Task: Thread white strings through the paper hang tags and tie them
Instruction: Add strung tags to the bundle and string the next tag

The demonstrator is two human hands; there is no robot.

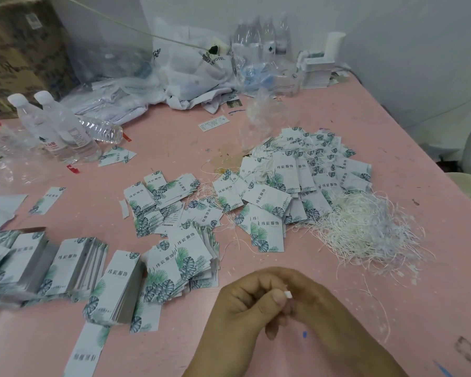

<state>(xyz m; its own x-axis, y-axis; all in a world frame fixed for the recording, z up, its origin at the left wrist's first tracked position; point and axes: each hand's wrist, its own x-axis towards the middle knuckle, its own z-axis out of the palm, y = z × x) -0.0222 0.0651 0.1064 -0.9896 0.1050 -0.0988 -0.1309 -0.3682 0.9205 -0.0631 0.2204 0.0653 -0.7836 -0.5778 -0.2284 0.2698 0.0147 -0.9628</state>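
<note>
Near the front edge of the pink table (337, 110), two hands meet, fingers curled together. The left hand (245, 303) and right hand (321, 303) both pinch a small white string end (287, 294) between their fingertips; the rest of the string is hidden. Just beyond them lies bare pink surface. Farther right sits a loose tangle of white strings (365, 229), near the table's right edge. Behind it a heap of tags (297, 180) with strings mixed in. Left of centre, scattered leaf-print tags (161, 210) overlap; near left, neat stacks (74, 265) lean in a row toward the left edge. Far left stand water bottles (57, 129); along the far wall lie plastic bags (191, 74) and a box (19, 50).
</note>
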